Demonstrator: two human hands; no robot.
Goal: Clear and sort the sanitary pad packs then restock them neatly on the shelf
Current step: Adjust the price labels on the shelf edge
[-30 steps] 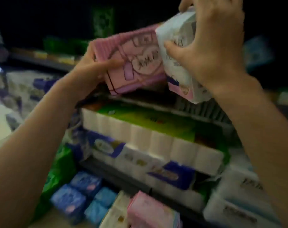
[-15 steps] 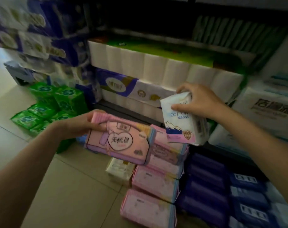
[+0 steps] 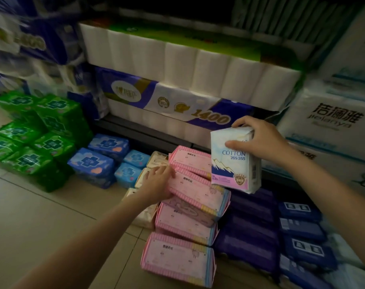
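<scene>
My left hand (image 3: 156, 184) rests on a pink pad pack (image 3: 200, 192) that lies on top of a row of several pink packs (image 3: 177, 259) on the floor; fingers curl over its left end. My right hand (image 3: 260, 140) grips the top of a white pack marked COTTON (image 3: 231, 163), held upright in the air just above the pink row's far end. Sorted groups lie on the floor: green packs (image 3: 42, 140) at left, blue packs (image 3: 94, 163) beside them, cream packs (image 3: 144, 176) behind my left hand, dark purple packs (image 3: 250, 236) and navy packs (image 3: 302, 238) at right.
A low shelf edge (image 3: 140, 130) runs behind the floor piles. On it stand large toilet-roll bundles (image 3: 177, 65), with more tissue bundles at the left (image 3: 27, 49) and white tissue cases (image 3: 331, 122) at the right. Bare tiled floor (image 3: 42, 222) lies at the lower left.
Both hands came down from the upper shelf to the floor piles. The pink pack in my left hand now lies on the pink row. The white pack stays in my right hand.
</scene>
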